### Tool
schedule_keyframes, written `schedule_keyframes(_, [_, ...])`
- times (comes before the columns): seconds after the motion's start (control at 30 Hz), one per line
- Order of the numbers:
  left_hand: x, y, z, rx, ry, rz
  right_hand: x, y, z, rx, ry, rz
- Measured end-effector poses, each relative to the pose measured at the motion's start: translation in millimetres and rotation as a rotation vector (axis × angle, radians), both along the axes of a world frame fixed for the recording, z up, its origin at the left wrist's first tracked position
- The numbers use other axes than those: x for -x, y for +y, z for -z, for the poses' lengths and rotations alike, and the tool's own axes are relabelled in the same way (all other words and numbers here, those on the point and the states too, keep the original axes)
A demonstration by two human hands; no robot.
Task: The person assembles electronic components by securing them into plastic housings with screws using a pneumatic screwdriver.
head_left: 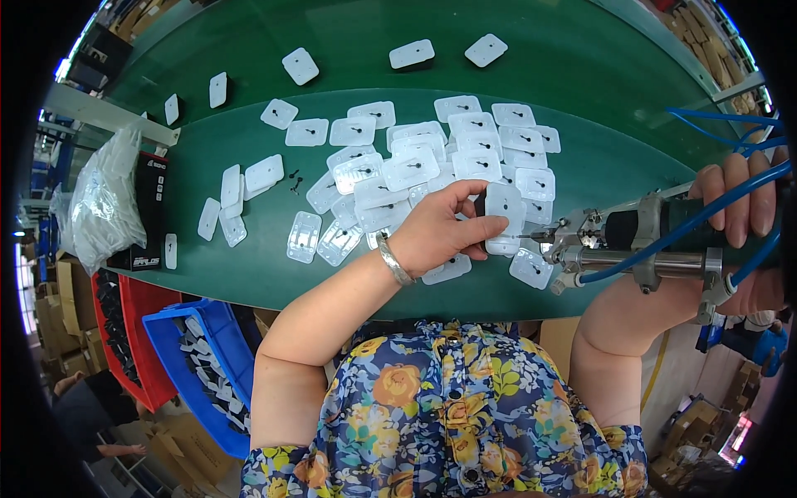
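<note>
My left hand (448,224), with a silver bracelet at the wrist, grips a white rounded-rectangular plastic cover (504,203) with a dark part behind it. The thumb presses on its face and the fingers are round its left edge. In my right hand (739,199) is a metal power screwdriver (656,264) with blue hoses, lying almost level. Its thin tip points left, at or close to the cover's lower end; I cannot tell if it touches. Many similar white covers (411,168), several overlapping, lie about my left hand, most with a small dark key-shaped piece on them.
Farther off, several white-topped pieces (300,65) stand in a row on the green bench (249,274). Small dark parts (295,181) lie left of the pile. At the left are a plastic bag (108,199), a black box (151,216), a red bin (137,332) and a blue bin (241,365).
</note>
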State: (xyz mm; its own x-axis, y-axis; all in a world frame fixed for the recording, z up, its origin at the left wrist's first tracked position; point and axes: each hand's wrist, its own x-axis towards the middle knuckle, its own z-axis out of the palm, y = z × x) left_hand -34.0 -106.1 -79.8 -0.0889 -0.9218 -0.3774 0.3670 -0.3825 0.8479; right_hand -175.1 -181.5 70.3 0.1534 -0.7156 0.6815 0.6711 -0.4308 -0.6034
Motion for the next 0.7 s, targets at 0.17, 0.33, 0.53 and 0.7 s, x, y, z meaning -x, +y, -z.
schedule_keyframes(0.17, [1, -1, -1, 0.001, 0.087, -0.017, 5, -1, 0, 0.097, 0.164, 0.128])
schedule_keyframes(0.33, [7, -4, 6, -0.066, 0.188, -0.065, 5, -2, -2, 0.114, 0.177, 0.166])
schedule_keyframes(0.53, [-14, -3, 2, 0.005, -0.028, -0.075, 17, -19, -4, 0.285, 0.323, 0.335])
schedule_keyframes(0.7, [-13, 2, 17, -0.003, -0.056, -0.098, 16, -13, -7, 0.305, 0.388, 0.361])
